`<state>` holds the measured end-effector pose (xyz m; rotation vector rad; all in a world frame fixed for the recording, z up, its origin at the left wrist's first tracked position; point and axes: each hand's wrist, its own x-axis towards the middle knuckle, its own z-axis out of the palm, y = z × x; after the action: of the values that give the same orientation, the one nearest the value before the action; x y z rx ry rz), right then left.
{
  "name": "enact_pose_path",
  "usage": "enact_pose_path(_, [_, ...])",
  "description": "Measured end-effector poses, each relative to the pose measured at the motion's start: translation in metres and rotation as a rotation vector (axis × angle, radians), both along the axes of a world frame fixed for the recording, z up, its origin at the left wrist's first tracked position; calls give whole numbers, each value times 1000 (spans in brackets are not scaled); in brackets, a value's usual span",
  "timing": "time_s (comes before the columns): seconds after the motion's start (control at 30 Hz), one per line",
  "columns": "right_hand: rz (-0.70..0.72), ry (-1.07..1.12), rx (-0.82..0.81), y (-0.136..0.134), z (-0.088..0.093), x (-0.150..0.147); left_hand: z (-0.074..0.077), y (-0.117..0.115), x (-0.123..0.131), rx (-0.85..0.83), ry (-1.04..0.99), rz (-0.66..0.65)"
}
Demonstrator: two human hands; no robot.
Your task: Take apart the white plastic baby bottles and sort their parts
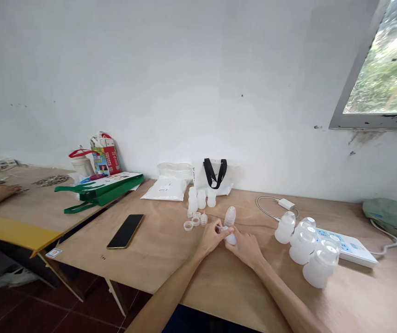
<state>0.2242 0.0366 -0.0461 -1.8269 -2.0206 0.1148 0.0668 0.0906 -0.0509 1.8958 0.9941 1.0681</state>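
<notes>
The small frosted bottle (231,238) sits low between the two hands, just above the plywood table (156,263), with a translucent teat (230,216) rising from its upper end; whether teat and body are joined firmly cannot be told from here; the left hand (212,237) closes its fingers around the bottle from one side, and the right hand (244,247) grasps it from the other, the fingertips of both meeting over it; it looks light and thin-walled, the teat probably soft and yielding, and the smooth surface may prove slippery, so the firm body seems the better place to hold rather than the teat; just left of the hands lie three clear ring collars (195,221), and behind them stand three small frosted cups (201,199); to the right, large frosted wide-necked bottles (302,247) cluster beside a white power strip (345,247); a black smartphone (125,231) lies to the left; a white bag with black handles (214,173) leans against the wall; at the neighbouring table, a co-worker's hand (6,192) rests near a green bag (99,194).
</notes>
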Motion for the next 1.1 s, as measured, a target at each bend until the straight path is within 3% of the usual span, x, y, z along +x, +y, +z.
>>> enact_pose_path(0.17, [-58, 9, -54, -2, 6, -1, 5, -4, -5, 20, -5, -130])
enact_pose_path(0.37, [-32, -103, 8, -2, 1, -1, 1, 0, -5, 28, 158, 64])
enact_pose_path(0.57, [-106, -52, -43, 0, 2, 5, 2, -3, -4, 6, -1, -177])
enact_pose_path(0.73, [-53, -138, 32, 0, -1, 5, -3, 0, -2, -41, 92, -9])
enact_pose_path(0.87, [-34, -170, 74, 1, -6, 2, -4, 1, 0, -6, 41, -50])
enact_pose_path(1.03, [13, -287, 172, 1, -7, -3, -1, 3, 1, -89, 217, 199])
enact_pose_path(1.1, [-9, -288, 189, 1, -8, -4, 0, 2, -1, -85, 167, 143])
